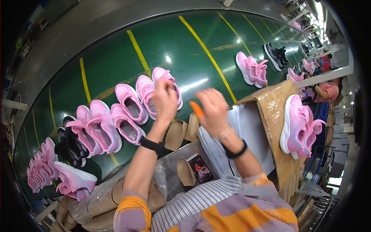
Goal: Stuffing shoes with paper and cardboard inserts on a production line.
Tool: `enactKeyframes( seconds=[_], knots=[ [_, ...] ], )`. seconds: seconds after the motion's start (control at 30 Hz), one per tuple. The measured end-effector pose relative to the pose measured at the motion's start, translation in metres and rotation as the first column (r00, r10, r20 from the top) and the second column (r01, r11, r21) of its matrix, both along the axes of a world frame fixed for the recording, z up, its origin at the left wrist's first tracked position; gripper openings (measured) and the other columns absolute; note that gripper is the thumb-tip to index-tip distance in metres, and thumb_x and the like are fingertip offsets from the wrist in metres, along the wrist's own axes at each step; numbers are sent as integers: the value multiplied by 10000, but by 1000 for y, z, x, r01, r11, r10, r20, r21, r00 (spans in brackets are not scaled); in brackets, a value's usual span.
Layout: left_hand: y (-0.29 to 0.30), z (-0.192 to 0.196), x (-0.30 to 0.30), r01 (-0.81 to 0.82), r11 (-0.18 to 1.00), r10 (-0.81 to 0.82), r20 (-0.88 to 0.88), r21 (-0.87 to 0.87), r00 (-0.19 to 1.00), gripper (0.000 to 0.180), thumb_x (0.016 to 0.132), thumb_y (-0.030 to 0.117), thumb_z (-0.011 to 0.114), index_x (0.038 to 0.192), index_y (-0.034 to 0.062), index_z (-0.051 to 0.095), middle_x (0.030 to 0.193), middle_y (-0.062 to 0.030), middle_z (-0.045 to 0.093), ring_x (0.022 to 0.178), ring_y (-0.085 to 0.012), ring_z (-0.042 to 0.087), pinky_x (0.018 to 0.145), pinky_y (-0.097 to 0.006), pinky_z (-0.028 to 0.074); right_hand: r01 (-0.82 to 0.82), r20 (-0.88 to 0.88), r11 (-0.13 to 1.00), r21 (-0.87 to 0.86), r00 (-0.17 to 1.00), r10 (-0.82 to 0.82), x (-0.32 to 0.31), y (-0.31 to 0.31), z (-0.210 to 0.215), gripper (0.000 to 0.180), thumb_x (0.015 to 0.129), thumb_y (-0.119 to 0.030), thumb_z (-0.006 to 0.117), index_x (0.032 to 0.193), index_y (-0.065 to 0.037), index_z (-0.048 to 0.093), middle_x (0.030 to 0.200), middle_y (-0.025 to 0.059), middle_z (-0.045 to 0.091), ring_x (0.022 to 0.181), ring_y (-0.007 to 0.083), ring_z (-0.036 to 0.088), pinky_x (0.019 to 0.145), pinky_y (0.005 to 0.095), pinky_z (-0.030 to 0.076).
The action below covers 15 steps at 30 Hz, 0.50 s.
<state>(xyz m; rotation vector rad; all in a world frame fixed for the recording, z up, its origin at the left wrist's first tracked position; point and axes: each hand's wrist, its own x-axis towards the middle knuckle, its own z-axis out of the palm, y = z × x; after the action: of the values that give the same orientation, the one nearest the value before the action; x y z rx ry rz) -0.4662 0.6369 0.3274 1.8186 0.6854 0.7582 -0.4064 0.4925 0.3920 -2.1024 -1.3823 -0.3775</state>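
My left hand [165, 103] has its fingers curled over a pink sneaker [159, 73] on the green conveyor belt; whether they grip the shoe is hidden. To its right, my right hand [212, 109] hovers, somewhat blurred, with an orange finger cot [196, 109] on a digit held away from the others. Nothing shows in that hand. Left of the left hand stand another pink sneaker [145, 86] and a pair of pink sneakers [124, 92]. Below the hands lie tan moulded shoe inserts [176, 134], close to white paper sheets [216, 149].
The green belt [162, 42] has yellow cross lines and carries more pink and black shoes [70, 145]. A cardboard box [276, 131] stands at right with a pink pair [301, 127] on it. A phone [200, 168] lies near my body beside bagged stacked inserts [108, 199]. Other people sit far right.
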Motion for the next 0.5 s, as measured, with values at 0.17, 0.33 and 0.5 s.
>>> enactKeyframes(
  seconds=[0.17, 0.33, 0.5],
  knots=[
    [-84, -24, -24, 531, 841, -483, -586, -104, 651, 300, 715, 167, 604, 929, -22, 512, 932, -264, 595, 890, -410, 593, 793, -458, 478, 216, 41, 974, -63, 976, -213, -26, -158, 4, 326, 753, -41, 666, 1061, 0, 567, 1005, 177, 603, 948, 337, 579, 875, 416, 440],
    [-103, -44, -40, 506, 820, -510, -747, -270, 428, 545, 772, 257, 587, 1162, -95, 444, 1126, -298, 554, 1050, -397, 562, 886, -447, 462, 379, -224, 866, -326, 859, -461, -10, -245, -47, 454, 875, -183, 579, 1298, -65, 465, 1296, 172, 497, 1220, 326, 443, 1023, 392, 341],
    [-101, -68, -82, 535, 808, -495, -776, -247, 391, 539, 768, 212, 620, 1194, -64, 437, 1113, -276, 577, 1067, -373, 565, 901, -436, 458, 566, 150, 790, -235, 824, -546, 12, -267, -99, 350, 894, -157, 555, 1222, -38, 542, 1237, 146, 560, 1184, 289, 493, 1001, 365, 366]
  ],
)
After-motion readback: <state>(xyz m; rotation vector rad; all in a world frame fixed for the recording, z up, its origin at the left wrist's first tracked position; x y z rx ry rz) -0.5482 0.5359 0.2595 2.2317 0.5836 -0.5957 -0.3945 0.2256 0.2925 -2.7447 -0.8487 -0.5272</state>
